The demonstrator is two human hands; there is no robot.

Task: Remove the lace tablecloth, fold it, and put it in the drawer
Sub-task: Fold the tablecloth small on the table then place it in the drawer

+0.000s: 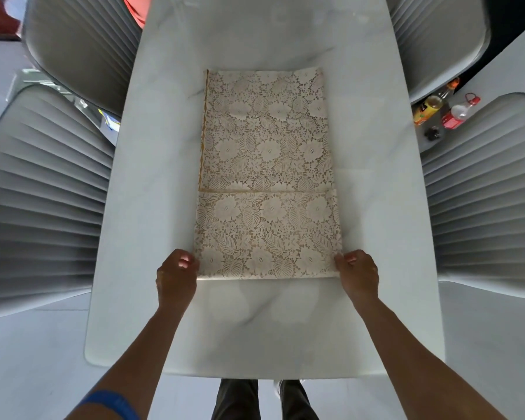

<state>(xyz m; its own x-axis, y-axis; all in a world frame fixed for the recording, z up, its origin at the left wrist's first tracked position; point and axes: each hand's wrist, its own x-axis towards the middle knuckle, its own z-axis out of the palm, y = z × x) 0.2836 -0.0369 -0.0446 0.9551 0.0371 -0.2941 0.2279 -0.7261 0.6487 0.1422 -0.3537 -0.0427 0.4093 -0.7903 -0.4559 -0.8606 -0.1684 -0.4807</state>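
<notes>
At lower centre, our left hand (176, 275) and right hand (358, 275) curl fingers (185, 261) onto the cream floral lace tablecloth (265, 189), gripping its near corners for another fold on the white marble surface (255, 328).

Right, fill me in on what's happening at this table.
A person is folding a lace tablecloth on a white marble table. It already lies folded into a long strip. The left hand and right hand each grip a near corner, apparently ready for the next fold. Grey ribbed chairs flank the table and bottles stand to the right. No drawer is in view.
</notes>
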